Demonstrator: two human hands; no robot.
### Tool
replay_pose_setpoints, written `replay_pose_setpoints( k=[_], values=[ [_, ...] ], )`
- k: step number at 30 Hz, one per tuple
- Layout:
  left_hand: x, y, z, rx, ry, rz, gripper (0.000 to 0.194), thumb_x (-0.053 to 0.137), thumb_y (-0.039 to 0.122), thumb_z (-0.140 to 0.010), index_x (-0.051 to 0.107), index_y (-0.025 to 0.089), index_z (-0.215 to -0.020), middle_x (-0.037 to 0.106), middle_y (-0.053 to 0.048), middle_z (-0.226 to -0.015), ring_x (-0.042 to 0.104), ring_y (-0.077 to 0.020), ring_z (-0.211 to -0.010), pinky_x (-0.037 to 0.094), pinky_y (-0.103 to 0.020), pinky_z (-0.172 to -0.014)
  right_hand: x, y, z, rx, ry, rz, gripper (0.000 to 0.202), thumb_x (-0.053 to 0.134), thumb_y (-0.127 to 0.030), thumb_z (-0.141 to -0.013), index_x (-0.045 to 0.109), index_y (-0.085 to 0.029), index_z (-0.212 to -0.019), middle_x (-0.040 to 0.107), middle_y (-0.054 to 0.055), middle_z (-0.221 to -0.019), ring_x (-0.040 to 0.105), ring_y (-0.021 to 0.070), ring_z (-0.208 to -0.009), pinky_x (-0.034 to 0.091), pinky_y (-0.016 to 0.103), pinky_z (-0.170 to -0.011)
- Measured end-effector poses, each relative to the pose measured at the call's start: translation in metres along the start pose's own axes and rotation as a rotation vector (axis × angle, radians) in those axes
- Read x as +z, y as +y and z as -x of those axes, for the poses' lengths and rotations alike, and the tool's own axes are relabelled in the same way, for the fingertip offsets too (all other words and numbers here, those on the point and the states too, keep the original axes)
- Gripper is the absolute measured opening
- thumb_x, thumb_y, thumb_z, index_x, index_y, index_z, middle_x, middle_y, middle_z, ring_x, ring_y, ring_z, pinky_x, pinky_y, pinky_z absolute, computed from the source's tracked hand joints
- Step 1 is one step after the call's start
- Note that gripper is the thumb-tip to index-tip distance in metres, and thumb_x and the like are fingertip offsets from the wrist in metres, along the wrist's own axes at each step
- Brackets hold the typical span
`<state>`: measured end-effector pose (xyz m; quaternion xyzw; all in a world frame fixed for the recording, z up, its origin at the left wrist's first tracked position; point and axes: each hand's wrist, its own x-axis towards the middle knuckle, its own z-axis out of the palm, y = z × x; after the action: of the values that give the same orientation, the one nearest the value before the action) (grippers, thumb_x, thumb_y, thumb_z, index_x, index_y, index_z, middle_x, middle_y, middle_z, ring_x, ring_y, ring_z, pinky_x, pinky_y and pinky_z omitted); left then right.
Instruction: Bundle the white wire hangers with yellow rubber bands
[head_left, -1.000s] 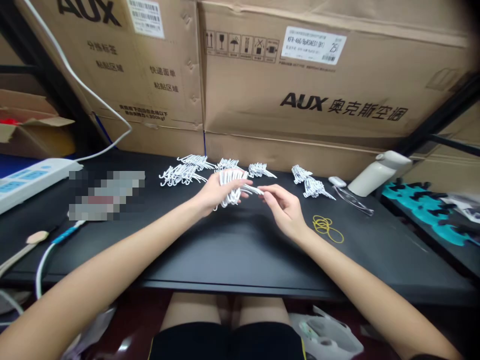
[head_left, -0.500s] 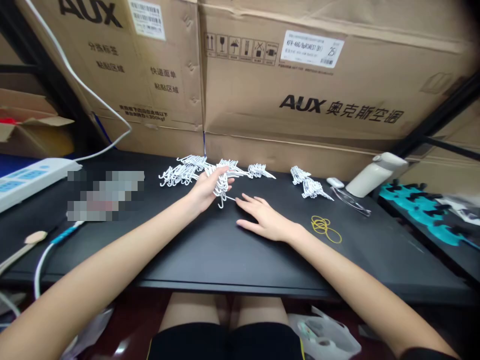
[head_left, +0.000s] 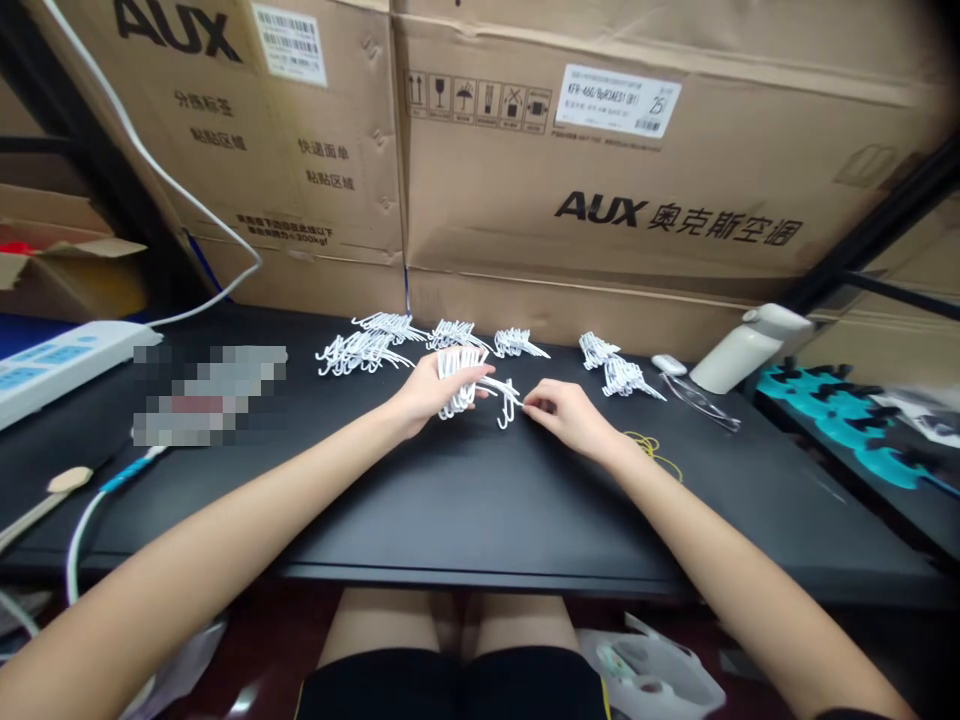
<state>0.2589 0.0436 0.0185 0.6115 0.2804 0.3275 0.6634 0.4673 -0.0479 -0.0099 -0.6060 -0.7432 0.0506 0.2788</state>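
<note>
My left hand point(head_left: 422, 393) is closed round a bundle of thin white hooks point(head_left: 456, 378), whose curved ends stand up between thumb and fingers. To its right, my right hand point(head_left: 568, 412) pinches the end of a white hook point(head_left: 508, 404) between thumb and fingertips. That hook's curved part lies close to the straight ends coming out of the bundle; whether they touch I cannot tell. Behind my left hand, more hooks lie in piles: a left pile point(head_left: 356, 352), a middle pile point(head_left: 454, 333) and a smaller pile point(head_left: 517, 342).
Two more hook clusters point(head_left: 622, 370) lie right, near a white bottle point(head_left: 742, 350) and glasses point(head_left: 701, 400). Yellow rubber bands point(head_left: 651, 450) are partly behind my right forearm. A power strip point(head_left: 75, 360) sits left. Large cardboard boxes point(head_left: 487, 220) wall off the black tabletop's point(head_left: 450, 510) back.
My left hand has shifted slightly right and turned the hook bundle. My right hand, spread open before, has moved up and right and now pinches a hook.
</note>
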Motion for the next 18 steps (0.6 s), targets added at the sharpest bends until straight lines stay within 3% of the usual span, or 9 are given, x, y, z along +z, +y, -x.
replay_pose_setpoints(
  k=[4,8,13,18],
  values=[
    [0.0,-0.002,0.001,0.049,0.025,-0.041,0.048,0.076,0.035,-0.068,0.059,0.016,-0.108,0.069,-0.01,-0.104,0.07,-0.0177,-0.069,0.055,-0.026,-0.059,-0.018,0.004,0.0,0.119,0.069,-0.127,0.017,0.062,-0.03,-0.079,0.069,-0.015,-0.076,0.064,0.003,-0.068,0.052,0.012,-0.056,0.043,0.026,-0.055],
    [-0.001,-0.003,0.0,0.063,0.053,-0.051,0.048,0.077,0.033,-0.067,0.059,0.016,-0.108,0.07,-0.01,-0.102,0.07,-0.0176,-0.069,0.055,-0.028,-0.064,-0.03,0.007,0.001,0.164,-0.072,-0.303,0.027,0.063,-0.041,-0.078,0.069,-0.015,-0.078,0.063,0.002,-0.064,0.053,0.0117,-0.05,0.044,0.025,-0.047],
    [0.001,-0.004,0.002,0.051,0.0,-0.055,0.049,0.076,0.031,-0.069,0.057,0.015,-0.111,0.069,-0.012,-0.104,0.07,-0.0188,-0.072,0.055,-0.027,-0.063,-0.023,-0.001,0.001,0.075,0.003,-0.351,0.028,0.063,-0.043,-0.079,0.07,-0.016,-0.078,0.064,0.005,-0.075,0.056,0.012,-0.056,0.046,0.026,-0.051],
    [0.005,-0.008,0.005,0.076,-0.066,-0.076,0.049,0.075,0.03,-0.07,0.057,0.015,-0.113,0.07,-0.012,-0.102,0.07,-0.0188,-0.072,0.055,-0.031,-0.069,-0.018,-0.01,0.001,0.038,-0.041,-0.382,0.027,0.061,-0.042,-0.082,0.07,-0.016,-0.08,0.064,0.005,-0.078,0.056,0.0121,-0.059,0.044,0.026,-0.053]
  ],
)
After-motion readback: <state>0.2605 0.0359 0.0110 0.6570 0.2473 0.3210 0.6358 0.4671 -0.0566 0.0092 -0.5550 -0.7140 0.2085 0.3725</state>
